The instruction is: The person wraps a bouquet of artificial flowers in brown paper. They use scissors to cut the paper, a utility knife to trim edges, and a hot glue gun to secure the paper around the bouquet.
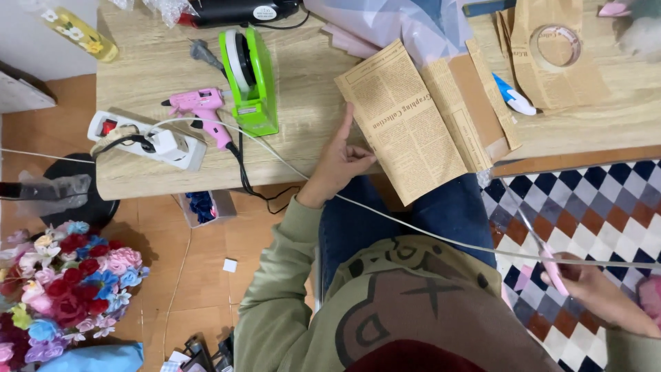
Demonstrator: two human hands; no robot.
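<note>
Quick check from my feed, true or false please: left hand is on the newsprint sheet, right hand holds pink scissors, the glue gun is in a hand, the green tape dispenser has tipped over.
1. The left hand touches the newsprint sheet: true, its fingertips rest at the sheet's edge.
2. The right hand holds pink scissors: true.
3. The pink glue gun is in a hand: false, it lies on the table.
4. The green tape dispenser has tipped over: false, it stands upright.

A pink glue gun (pixel 201 108), green tape dispenser (pixel 249 79) and white power strip (pixel 148 140) crowd the tabletop (pixel 151 62); artificial flowers (pixel 65 289) lie on the floor.
</note>
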